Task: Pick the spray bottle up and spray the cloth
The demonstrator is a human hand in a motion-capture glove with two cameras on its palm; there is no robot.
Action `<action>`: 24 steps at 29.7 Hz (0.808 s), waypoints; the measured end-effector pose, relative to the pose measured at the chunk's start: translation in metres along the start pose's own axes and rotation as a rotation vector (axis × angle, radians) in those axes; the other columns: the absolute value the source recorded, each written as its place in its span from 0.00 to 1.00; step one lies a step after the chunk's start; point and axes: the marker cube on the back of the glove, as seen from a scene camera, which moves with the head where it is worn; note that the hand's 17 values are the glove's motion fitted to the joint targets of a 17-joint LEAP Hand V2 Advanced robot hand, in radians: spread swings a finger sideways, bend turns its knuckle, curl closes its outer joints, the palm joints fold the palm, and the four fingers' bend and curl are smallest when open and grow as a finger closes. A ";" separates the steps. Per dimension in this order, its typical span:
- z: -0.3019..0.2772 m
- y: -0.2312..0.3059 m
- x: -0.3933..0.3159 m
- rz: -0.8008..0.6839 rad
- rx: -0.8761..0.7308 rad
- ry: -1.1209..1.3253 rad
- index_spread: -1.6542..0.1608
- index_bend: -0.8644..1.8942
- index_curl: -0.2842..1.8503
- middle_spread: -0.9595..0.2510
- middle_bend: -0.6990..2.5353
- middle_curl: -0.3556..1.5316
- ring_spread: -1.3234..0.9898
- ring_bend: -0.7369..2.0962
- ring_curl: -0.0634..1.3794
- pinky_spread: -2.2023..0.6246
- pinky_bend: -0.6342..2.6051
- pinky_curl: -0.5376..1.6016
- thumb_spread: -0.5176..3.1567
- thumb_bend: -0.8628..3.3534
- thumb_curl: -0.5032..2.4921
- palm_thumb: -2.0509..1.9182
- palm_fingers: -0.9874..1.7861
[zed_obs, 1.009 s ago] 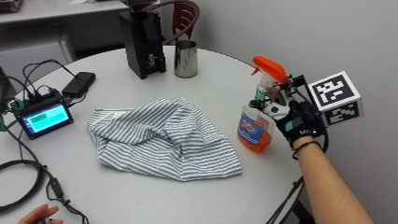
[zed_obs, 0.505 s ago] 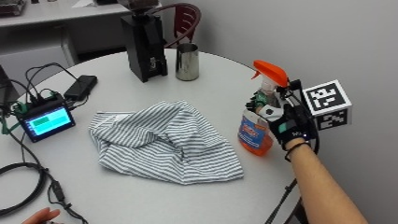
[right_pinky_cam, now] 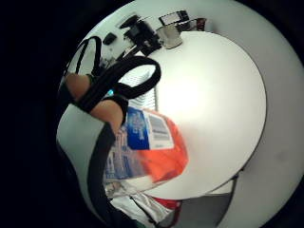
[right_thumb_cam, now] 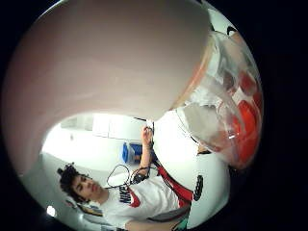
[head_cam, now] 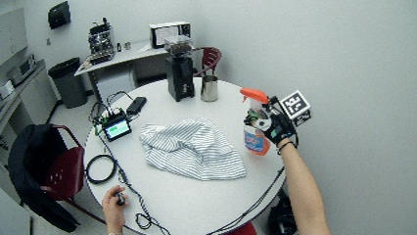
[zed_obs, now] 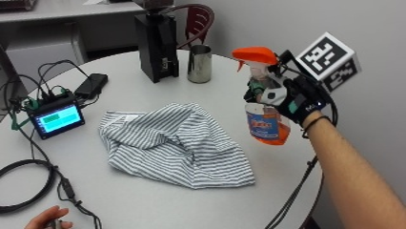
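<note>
Above the right edge of the round table [zed_obs: 190, 200], the gloved right hand [zed_obs: 295, 98] grips the spray bottle [zed_obs: 265, 102] by its neck. Its long axis is near upright, orange nozzle aimed left toward the striped cloth [zed_obs: 174, 143] lying flat nearby. Blue label, writing unreadable.

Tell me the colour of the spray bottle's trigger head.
Orange: the spray bottle's trigger head shows best in the outside view.

Grey walls; round white table [head_cam: 196, 196]; red chair [head_cam: 62, 171]; desk [head_cam: 124, 55] behind.
</note>
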 end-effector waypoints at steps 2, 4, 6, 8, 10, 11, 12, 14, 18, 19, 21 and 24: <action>-0.005 -0.007 -0.022 -0.011 -0.047 0.070 0.75 0.36 0.29 0.67 0.30 0.41 0.53 0.38 0.29 0.82 0.33 0.39 0.32 0.20 0.34 0.79 0.74; -0.006 -0.013 -0.039 -0.014 -0.081 0.132 0.75 0.36 0.29 0.67 0.30 0.41 0.53 0.38 0.29 0.82 0.33 0.39 0.32 0.20 0.34 0.79 0.74; -0.003 -0.017 -0.050 -0.015 -0.114 0.182 0.75 0.36 0.29 0.68 0.30 0.41 0.53 0.38 0.29 0.82 0.33 0.39 0.32 0.20 0.34 0.79 0.74; 0.003 -0.020 -0.056 -0.011 -0.147 0.219 0.75 0.36 0.29 0.68 0.30 0.41 0.53 0.37 0.29 0.81 0.33 0.39 0.32 0.20 0.35 0.79 0.74; 0.011 -0.019 -0.056 -0.002 -0.176 0.239 0.75 0.36 0.29 0.68 0.30 0.42 0.53 0.37 0.29 0.81 0.33 0.39 0.32 0.20 0.35 0.79 0.74; 0.016 -0.019 -0.054 0.003 -0.187 0.245 0.75 0.36 0.29 0.68 0.30 0.42 0.53 0.37 0.29 0.81 0.33 0.40 0.32 0.20 0.35 0.79 0.74; 0.020 -0.017 -0.051 0.009 -0.198 0.250 0.75 0.36 0.29 0.68 0.30 0.42 0.53 0.37 0.29 0.81 0.33 0.40 0.32 0.20 0.35 0.79 0.74; 0.030 -0.014 -0.042 0.025 -0.222 0.260 0.75 0.36 0.29 0.68 0.30 0.42 0.53 0.37 0.30 0.81 0.33 0.40 0.31 0.20 0.35 0.79 0.74; 0.044 -0.005 -0.016 0.072 -0.295 0.344 0.75 0.36 0.29 0.68 0.30 0.42 0.53 0.37 0.30 0.81 0.33 0.40 0.31 0.20 0.36 0.79 0.74; 0.044 -0.003 -0.011 0.082 -0.306 0.370 0.75 0.36 0.29 0.68 0.30 0.42 0.53 0.38 0.30 0.81 0.33 0.40 0.31 0.20 0.36 0.79 0.75; 0.039 -0.003 -0.008 0.093 -0.306 0.404 0.76 0.36 0.29 0.68 0.30 0.42 0.53 0.38 0.30 0.81 0.33 0.40 0.31 0.20 0.36 0.79 0.75; 0.022 -0.007 -0.015 0.093 -0.267 0.410 0.76 0.36 0.29 0.68 0.30 0.42 0.53 0.38 0.30 0.81 0.33 0.40 0.31 0.20 0.36 0.79 0.75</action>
